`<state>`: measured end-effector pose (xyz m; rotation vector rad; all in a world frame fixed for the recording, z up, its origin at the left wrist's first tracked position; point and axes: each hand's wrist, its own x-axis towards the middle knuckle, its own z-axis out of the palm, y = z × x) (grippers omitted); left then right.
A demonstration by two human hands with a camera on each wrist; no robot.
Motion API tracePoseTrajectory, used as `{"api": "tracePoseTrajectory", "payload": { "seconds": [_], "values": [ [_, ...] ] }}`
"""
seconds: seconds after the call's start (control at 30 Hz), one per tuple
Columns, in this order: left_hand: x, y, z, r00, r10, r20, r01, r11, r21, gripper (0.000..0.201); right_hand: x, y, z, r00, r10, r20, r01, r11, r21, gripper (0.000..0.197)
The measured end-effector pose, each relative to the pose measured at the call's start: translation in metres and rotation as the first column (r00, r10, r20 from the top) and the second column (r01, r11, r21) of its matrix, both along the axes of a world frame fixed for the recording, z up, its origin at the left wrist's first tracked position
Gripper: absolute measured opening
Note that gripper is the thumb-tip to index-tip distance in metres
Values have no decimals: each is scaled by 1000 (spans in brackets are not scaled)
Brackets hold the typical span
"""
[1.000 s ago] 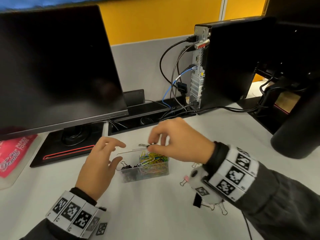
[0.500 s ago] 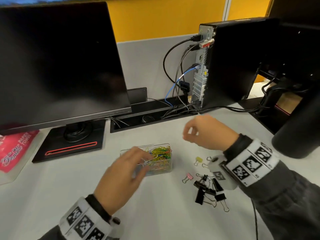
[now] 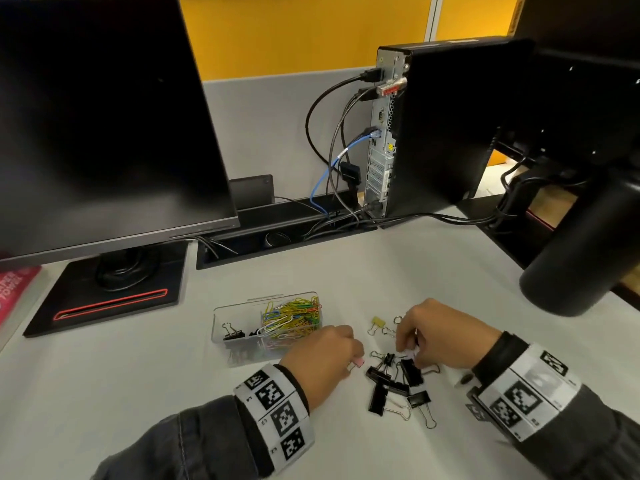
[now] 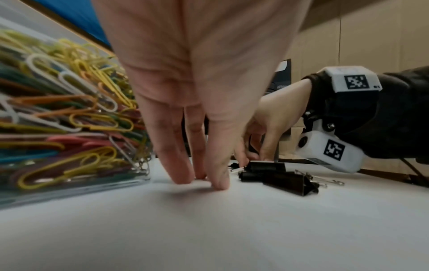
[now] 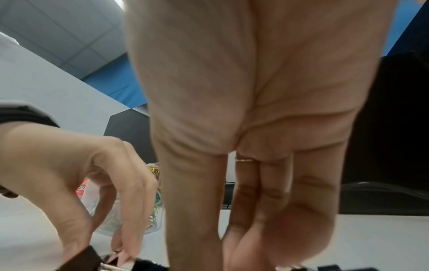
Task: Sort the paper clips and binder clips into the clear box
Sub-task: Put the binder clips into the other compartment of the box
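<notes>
A clear box (image 3: 221,327) holds coloured paper clips (image 3: 294,320) in its right part and black binder clips (image 3: 233,334) in its left part. Right of the box, my left hand (image 3: 353,358) reaches down to the desk and pinches a pink binder clip (image 3: 358,363). In the left wrist view its fingertips (image 4: 218,183) touch the desk and hide the clip. My right hand (image 3: 407,351) pinches a small binder clip at the top of a pile of black binder clips (image 3: 388,382); the fingers hide most of it. A yellow binder clip (image 3: 377,322) lies behind the pile.
A monitor (image 3: 104,116) on a black stand (image 3: 104,296) is at the back left. A computer tower (image 3: 443,126) with cables (image 3: 329,161) stands at the back right, beside a black cylinder (image 3: 581,258). A cable tray (image 3: 277,237) runs along the back.
My left hand left the box and came right, down onto the pink binder clip. My right hand dropped from above the desk onto the pile of binder clips.
</notes>
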<state>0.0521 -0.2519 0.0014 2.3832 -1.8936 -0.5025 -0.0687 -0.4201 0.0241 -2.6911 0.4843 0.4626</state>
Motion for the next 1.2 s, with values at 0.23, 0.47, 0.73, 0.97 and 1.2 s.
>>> {"api": "tracePoseTrajectory", "payload": {
  "seconds": [0.23, 0.47, 0.73, 0.97, 1.2],
  "values": [
    [-4, 5, 5, 999, 43, -33, -44, 999, -26, 21, 0, -2, -2, 999, 47, 5, -47, 999, 13, 16],
    [-6, 14, 15, 994, 38, -106, -54, 986, -156, 19, -4, -11, 2, 996, 48, 80, -60, 984, 165, 21],
    [43, 70, 55, 966, 239, -100, -257, 828, -498, 9, 6, 1, 4, 986, 139, 92, -151, 979, 134, 19],
    [79, 104, 58, 906, 422, 22, -359, 796, -487, 12, 19, 3, -13, 997, 62, 48, -65, 995, 75, 22],
    [80, 110, 43, 862, 501, 70, -443, 815, -374, 14, 19, 8, -14, 991, 125, -51, -125, 992, 3, 23]
  ]
}}
